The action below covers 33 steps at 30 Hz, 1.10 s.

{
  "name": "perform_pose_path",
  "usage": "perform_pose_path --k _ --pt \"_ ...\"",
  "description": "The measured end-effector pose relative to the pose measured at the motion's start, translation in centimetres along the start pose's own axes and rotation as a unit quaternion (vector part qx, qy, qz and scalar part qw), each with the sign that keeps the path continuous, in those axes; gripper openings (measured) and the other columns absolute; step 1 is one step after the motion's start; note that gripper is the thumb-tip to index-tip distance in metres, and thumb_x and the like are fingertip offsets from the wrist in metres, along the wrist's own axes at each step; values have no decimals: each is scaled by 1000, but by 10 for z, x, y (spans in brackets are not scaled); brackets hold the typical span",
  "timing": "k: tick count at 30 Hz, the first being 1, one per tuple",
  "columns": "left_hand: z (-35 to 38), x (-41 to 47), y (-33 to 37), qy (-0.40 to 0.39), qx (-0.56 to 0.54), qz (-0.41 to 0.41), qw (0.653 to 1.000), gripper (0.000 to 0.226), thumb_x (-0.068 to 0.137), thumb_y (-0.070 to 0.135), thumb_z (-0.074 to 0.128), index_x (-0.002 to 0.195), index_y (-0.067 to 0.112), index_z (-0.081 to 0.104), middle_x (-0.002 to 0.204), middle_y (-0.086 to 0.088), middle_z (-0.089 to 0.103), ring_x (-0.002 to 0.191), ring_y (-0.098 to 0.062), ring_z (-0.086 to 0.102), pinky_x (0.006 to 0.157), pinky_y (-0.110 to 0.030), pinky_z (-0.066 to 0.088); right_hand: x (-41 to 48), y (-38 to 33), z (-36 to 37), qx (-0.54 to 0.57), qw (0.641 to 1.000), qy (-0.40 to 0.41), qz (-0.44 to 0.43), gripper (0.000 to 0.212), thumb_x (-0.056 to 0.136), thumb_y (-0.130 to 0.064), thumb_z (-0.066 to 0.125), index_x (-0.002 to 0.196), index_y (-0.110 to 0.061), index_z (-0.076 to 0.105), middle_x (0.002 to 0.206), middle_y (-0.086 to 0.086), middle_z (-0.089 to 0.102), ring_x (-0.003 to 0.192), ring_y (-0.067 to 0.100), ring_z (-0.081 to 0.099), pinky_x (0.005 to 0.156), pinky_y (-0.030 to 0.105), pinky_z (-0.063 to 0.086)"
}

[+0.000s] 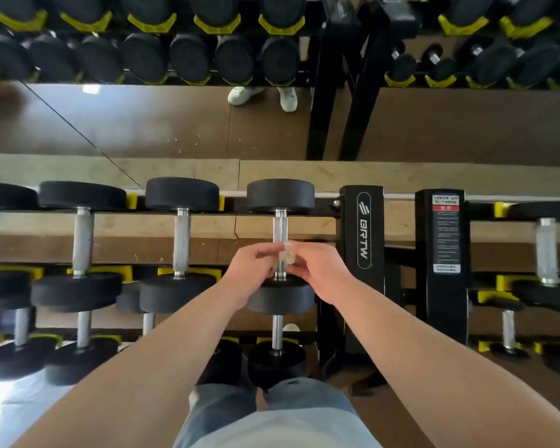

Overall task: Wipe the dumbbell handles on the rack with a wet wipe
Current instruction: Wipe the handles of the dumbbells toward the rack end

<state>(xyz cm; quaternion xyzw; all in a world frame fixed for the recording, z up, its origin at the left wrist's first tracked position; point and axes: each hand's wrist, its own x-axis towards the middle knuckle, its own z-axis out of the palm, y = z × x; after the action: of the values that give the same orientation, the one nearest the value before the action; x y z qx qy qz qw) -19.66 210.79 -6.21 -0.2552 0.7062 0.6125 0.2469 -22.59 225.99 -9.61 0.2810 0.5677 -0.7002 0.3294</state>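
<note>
We stand at the dumbbell rack with both arms out. Our left hand and our right hand meet in the middle, right over one dumbbell handle. Between our fingertips is the wet wipe, a small, pale, scrunched-up wad. Both hands have curled fingers and pinch it, one from each side. We think we hold it this way to fold it round the bar, so it can hug the metal when we rub.

The wipe sits against the near part of the handle, just above the near black weight. The handle is a silver bar with a rough, bumpy grip. It runs away from us to the far black weight. This dumbbell lies on the top shelf, last at the right end of its row. More dumbbells lie to the left in yellow holders, so their bars are bare and easy to reach.
</note>
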Motion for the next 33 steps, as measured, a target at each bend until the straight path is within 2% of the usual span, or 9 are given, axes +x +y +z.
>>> perform_pose_path --k 6,11,13,16,20,23,28,30,33 --pt "-7 23 -4 27 -16 -13 999 39 100 4 57 129 29 65 121 9 69 111 -8 65 86 -26 58 23 -7 -2 -172 977 118 -54 31 86 -2 77 110 -20 73 107 1 73 94 19 74 89 38 62" --pt "-6 33 -14 3 142 -26 990 51 98 12 62 145 28 52 140 4 58 128 -20 56 110 -46 48 19 2 1 -480 877 9 -28 27 93 -13 71 118 -20 76 111 -2 71 90 12 64 72 21 48" --pt "-8 37 -16 0 152 -33 988 49 98 12 61 144 27 53 140 2 60 125 -20 58 108 -45 50 26 1 3 -454 890 40 -14 23 94 -9 68 112 -18 78 106 0 72 82 9 65 63 20 49" --pt "-9 42 -17 -13 155 -49 987 44 98 12 60 140 25 57 132 1 65 115 -16 63 103 -42 54 42 -6 10 -230 965 123 26 24 90 -1 71 98 -23 75 109 6 74 96 21 71 86 39 62" --pt "-9 45 -15 -16 161 -62 985 42 100 11 58 140 22 57 116 6 65 101 -15 67 95 -36 58 56 -33 19 -187 969 143 -70 23 94 -10 71 111 -24 76 108 -3 73 99 17 68 92 37 59" --pt "-7 49 -13 -10 152 -67 986 42 101 11 57 141 21 57 106 9 63 94 -13 69 84 -29 60 44 -34 15 -308 937 105 -126 19 101 -14 61 109 -19 78 98 -5 73 90 15 67 81 28 56" --pt "-6 50 -14 -1 143 -58 988 42 101 18 60 142 22 55 120 5 65 92 -11 69 79 -27 60 32 -11 3 -561 826 -56 1 26 99 -6 54 85 -19 72 80 -1 63 75 16 61 58 23 42" --pt "-6 49 -15 -6 138 -50 989 44 100 18 62 144 22 53 129 2 64 96 -9 66 76 -24 58 40 -12 1 -530 846 -53 23 22 95 -1 56 95 -13 75 83 3 67 76 17 64 62 25 49" --pt "-6 48 -13 -16 123 -41 991 49 100 18 63 147 23 51 135 2 62 99 -8 65 74 -23 58 58 -20 3 -264 964 -18 32 29 94 7 58 116 -5 73 102 11 74 95 28 74 85 38 63"
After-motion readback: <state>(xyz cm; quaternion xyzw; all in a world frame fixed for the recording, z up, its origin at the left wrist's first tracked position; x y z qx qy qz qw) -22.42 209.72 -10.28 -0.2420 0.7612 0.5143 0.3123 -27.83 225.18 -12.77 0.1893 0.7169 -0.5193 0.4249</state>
